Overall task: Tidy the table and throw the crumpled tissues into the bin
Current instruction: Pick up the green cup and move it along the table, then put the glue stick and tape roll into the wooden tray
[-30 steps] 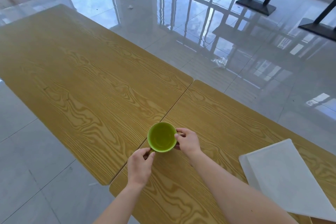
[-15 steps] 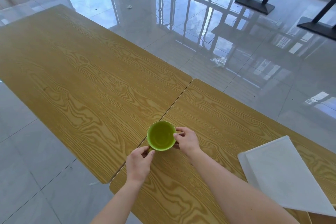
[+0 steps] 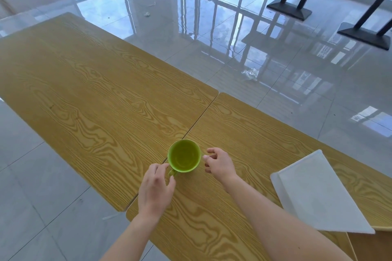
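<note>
You are looking down on two wood-grain tabletops set end to end. The left tabletop (image 3: 84, 91) is long, and the right tabletop (image 3: 265, 133) meets it at a narrow seam. Around them is a glossy grey tile floor (image 3: 233, 34) that mirrors window frames. A small white crumpled scrap (image 3: 146, 14) lies on the floor well beyond the left tabletop's far edge. A crumpled clear wrapper (image 3: 250, 73) lies on the floor beyond the right tabletop's far edge. Black table bases (image 3: 289, 10) stand at the far right.

The green cup (image 3: 184, 155) stands upright at the seam, closer to the near edge than the far one, with its handle pointing toward you. Your left hand (image 3: 156, 188) is at the cup's near side. The handle sits between the forefinger and thumb, but you cannot tell whether they pinch it. Your right hand (image 3: 219, 162) is just beside the cup's right wall, its fingers (image 3: 205, 157) loosely curled around nothing, with a thin gap before the rim. A white sheet (image 3: 318, 195) lies flat at the right tabletop's near right corner, well apart from the cup.
</note>
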